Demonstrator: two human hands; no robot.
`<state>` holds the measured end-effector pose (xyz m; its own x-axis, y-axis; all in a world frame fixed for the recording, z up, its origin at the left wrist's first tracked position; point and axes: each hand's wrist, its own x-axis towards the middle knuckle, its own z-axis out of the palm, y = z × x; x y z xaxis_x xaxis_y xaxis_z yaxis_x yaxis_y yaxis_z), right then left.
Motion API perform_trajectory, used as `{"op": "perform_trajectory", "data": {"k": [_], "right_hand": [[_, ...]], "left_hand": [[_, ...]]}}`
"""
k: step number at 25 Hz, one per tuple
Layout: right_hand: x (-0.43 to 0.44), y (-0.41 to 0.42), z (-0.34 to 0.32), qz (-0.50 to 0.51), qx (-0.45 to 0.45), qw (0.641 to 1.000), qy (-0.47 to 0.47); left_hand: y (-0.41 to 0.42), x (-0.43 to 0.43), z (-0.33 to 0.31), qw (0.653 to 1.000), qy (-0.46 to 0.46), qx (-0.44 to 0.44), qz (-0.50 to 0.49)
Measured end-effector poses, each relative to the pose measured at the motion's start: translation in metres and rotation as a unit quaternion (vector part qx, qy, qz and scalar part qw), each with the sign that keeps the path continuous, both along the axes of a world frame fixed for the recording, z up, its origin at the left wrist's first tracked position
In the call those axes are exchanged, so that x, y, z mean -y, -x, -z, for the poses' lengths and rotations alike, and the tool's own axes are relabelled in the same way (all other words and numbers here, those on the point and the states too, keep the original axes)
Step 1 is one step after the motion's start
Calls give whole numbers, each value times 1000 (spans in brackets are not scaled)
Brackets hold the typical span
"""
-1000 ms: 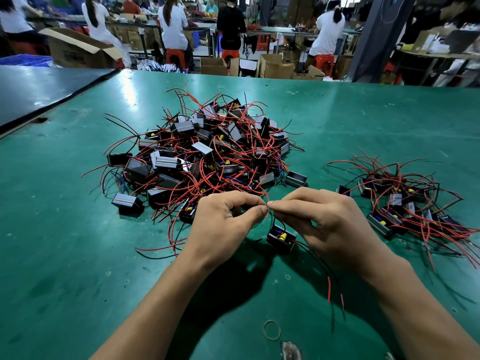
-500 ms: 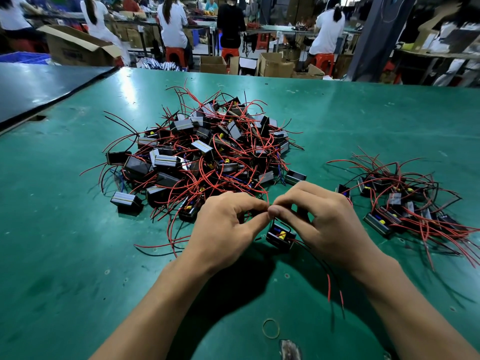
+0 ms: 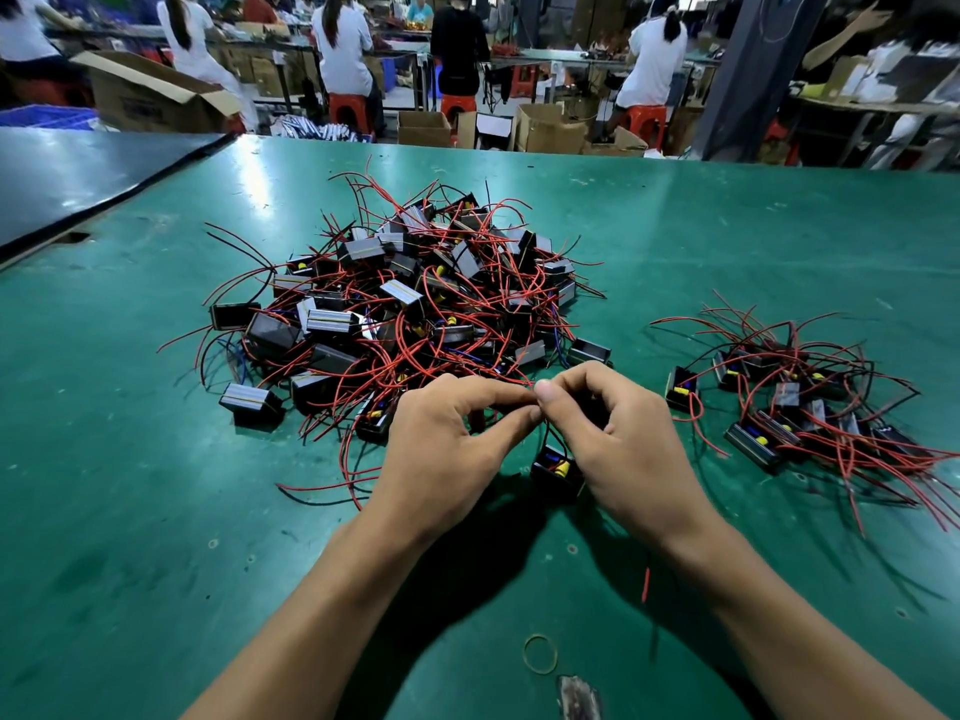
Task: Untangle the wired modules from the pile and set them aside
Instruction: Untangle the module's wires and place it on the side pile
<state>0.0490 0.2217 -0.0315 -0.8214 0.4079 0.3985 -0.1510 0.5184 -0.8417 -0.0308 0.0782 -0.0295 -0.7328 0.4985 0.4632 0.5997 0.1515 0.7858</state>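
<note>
A large tangled pile of black wired modules (image 3: 405, 309) with red and black leads lies at the table's middle. A smaller set-aside group of modules (image 3: 795, 402) lies at the right. One black module (image 3: 553, 470) with a yellow part hangs or rests just below my hands, at the pile's near edge. My left hand (image 3: 447, 444) and my right hand (image 3: 623, 439) meet fingertip to fingertip above it, each pinching its thin wires. The wires run down under my right hand.
The green table (image 3: 130, 511) stretches all around. A rubber band (image 3: 540, 653) and a torn patch (image 3: 579, 696) lie near the front edge. A loose red wire end (image 3: 645, 584) shows under my right forearm. People work at benches and cardboard boxes beyond the far edge.
Both hands have shifted slightly away from me toward the pile, and their fingertips have closed together on the wires. The module below stays in about the same place.
</note>
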Motion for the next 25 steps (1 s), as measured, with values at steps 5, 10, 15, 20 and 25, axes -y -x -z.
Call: {"op": "perform_trajectory", "data": {"k": [5, 10, 15, 20, 25], "right_hand": [[-6, -1, -1, 12, -32, 999, -10], [-17, -4, -1, -33, -128, 972, -193], [-29, -2, 5, -66, -129, 963, -226], [-34, -4, 4, -68, -103, 953, -278], [-28, -8, -4, -34, -70, 933, -352]], "left_hand": [[2, -1, 3, 1000, 1, 14, 20], [5, 1, 4, 998, 10, 46, 40], [6, 3, 2, 998, 35, 10, 48], [8, 5, 3, 998, 38, -9, 39], [7, 4, 5, 998, 30, -45, 25]]}}
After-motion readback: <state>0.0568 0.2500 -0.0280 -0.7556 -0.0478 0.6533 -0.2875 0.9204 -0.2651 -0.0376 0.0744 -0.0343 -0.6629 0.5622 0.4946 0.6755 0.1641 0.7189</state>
